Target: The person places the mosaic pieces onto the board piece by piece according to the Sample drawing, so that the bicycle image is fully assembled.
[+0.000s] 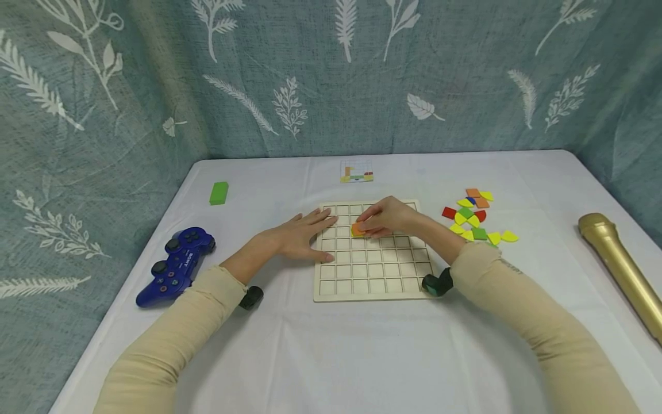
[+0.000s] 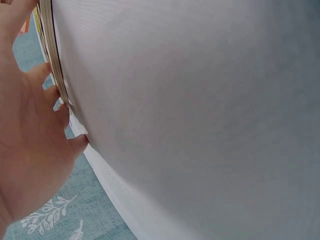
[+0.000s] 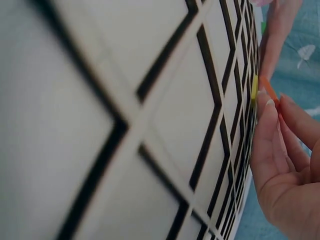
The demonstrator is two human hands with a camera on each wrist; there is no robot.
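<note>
A pale wooden grid board [image 1: 372, 287] lies on the white table. My left hand [image 1: 297, 237] rests with spread fingers on its left edge; in the left wrist view the fingers of that hand [image 2: 35, 125] meet the board's side [image 2: 52, 50]. Over the upper middle of the grid, my right hand [image 1: 390, 217] pinches an orange tile [image 1: 360, 227] between thumb and fingers. The right wrist view shows this orange tile [image 3: 269, 89] tilted at the fingertips, beside a yellow piece [image 3: 254, 87] at the board. Part of the yellow piece [image 1: 354, 233] is hidden under the orange one.
Loose red, yellow, green, orange and blue tiles [image 1: 479, 234] lie right of the board. A small pattern card [image 1: 357, 171] is behind it. At the left are a green block [image 1: 219, 193] and a blue game controller [image 1: 178, 267]; a gold microphone-like object [image 1: 620, 270] lies far right.
</note>
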